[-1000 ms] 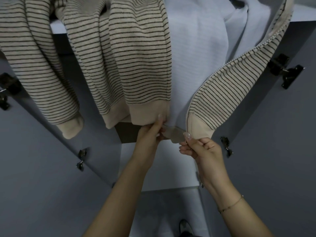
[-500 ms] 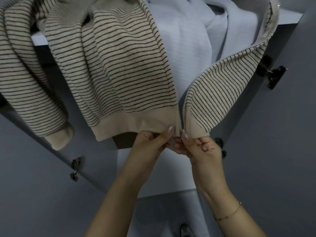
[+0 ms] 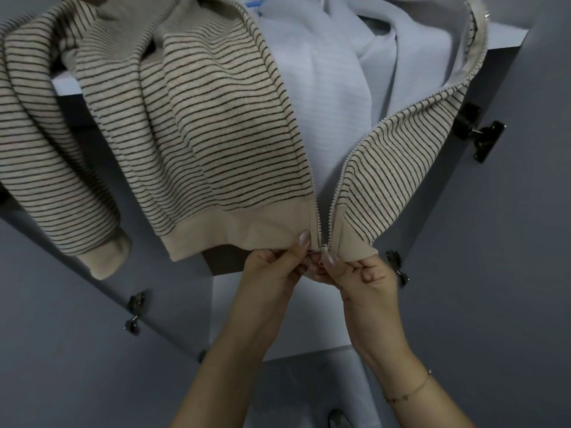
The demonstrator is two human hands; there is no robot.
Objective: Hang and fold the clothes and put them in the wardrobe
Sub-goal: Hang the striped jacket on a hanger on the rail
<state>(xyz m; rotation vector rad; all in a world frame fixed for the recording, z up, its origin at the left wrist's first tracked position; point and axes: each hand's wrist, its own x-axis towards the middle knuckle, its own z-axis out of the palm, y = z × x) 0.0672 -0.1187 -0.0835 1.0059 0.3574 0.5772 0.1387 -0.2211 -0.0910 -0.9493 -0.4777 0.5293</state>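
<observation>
So, fingertips first: left hand [image 3: 272,267] pinching the plain beige ribbed hem on its side of the zip, thumb nail flat on the cloth; right hand [image 3: 360,274] curled round the other hem corner, thumb and forefinger pinching the bottom end of the pale zipper [image 3: 324,251]. Both sets of fingers narrow and tight, holding fabric, nearly touching each other at the zip's base.

Moving out: beige zip-up knit jacket with thin dark stripes [image 3: 200,134] hanging up above inside the open wardrobe, front halves meeting at the hem and splaying apart higher up, pale fleecy lining [image 3: 324,103] showing in the gap. Striped sleeve [image 3: 61,180] dangling off to one side. Can't see the hanger itself. Grey wardrobe doors [image 3: 494,273] swung open both sides, black hinges [image 3: 482,134] visible.

Step in hand, by the look of it: getting the zip started on an already hung jacket. Can't tell if the pin is seated in the slider yet. Next move probably needs the hem kept taut with one hand while the other runs the slider up, otherwise likely to snag.
</observation>
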